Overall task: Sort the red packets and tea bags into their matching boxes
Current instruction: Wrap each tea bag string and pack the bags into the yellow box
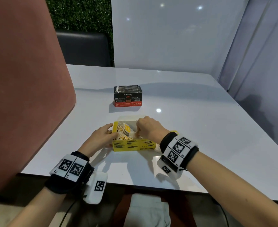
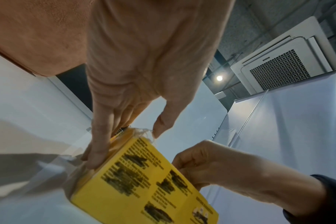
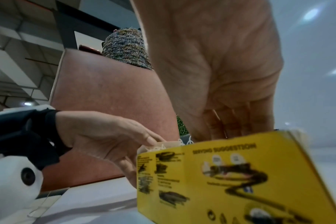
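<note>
An open yellow box [image 1: 133, 145] stands near the table's front edge, with several tea bags [image 1: 123, 131] and their strings packed inside. My left hand [image 1: 110, 135] grips the box's left end, thumb on the rim [image 3: 150, 140] and fingers [image 2: 98, 151] down the outside wall. My right hand [image 1: 138, 132] reaches into the box from above with curled fingers and pinches a tea bag; in the right wrist view its fingertips [image 3: 230, 130] disappear behind the yellow wall [image 3: 230, 174]. Farther back stands a black and red box [image 1: 127, 95]. No loose red packets show.
The white table [image 1: 200, 128] carries only the two boxes. A rust-coloured padded partition [image 1: 28, 95] rises along its left side, and white wall panels [image 1: 167, 38] close the back and right. A white cloth [image 1: 148, 210] lies on my lap.
</note>
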`<act>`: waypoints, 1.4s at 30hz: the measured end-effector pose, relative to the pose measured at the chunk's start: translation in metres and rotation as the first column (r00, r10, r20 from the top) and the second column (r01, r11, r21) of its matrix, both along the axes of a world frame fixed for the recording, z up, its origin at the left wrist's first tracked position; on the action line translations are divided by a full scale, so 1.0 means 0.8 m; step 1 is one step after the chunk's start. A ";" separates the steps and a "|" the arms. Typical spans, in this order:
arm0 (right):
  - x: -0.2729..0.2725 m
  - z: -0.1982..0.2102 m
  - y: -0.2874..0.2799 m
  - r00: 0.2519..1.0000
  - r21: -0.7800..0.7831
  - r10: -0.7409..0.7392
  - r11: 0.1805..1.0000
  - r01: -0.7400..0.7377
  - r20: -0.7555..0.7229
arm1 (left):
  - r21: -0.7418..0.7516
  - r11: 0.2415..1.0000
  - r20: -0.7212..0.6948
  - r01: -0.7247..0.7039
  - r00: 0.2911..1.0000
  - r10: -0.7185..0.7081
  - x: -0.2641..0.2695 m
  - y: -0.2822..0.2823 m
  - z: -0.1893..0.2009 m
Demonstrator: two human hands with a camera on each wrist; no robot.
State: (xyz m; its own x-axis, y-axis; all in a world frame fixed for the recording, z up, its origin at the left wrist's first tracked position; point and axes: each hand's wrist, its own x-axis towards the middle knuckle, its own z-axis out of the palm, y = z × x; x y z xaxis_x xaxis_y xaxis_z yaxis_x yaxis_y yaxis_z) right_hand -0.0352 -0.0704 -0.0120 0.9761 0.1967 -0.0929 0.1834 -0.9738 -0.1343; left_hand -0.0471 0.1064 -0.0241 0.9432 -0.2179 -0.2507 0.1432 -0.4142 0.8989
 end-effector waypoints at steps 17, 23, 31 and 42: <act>-0.004 0.009 0.007 0.977 0.062 0.009 0.998 0.004 -0.212 | 0.044 0.998 -0.008 -0.045 0.999 0.046 0.000 -0.004 -0.007; 0.001 0.018 0.001 0.967 0.162 0.015 0.986 0.027 -0.256 | 0.016 1.000 -0.018 -0.018 1.000 0.019 0.000 0.002 -0.008; 0.006 0.000 0.016 0.985 0.056 0.017 0.998 -0.008 -0.170 | -0.005 1.000 -0.056 0.020 0.998 -0.020 0.005 0.001 -0.007; -0.018 0.041 -0.054 0.983 0.498 -0.165 0.848 0.182 -0.079 | -0.017 1.000 -0.080 -0.013 0.997 0.011 0.015 0.014 -0.005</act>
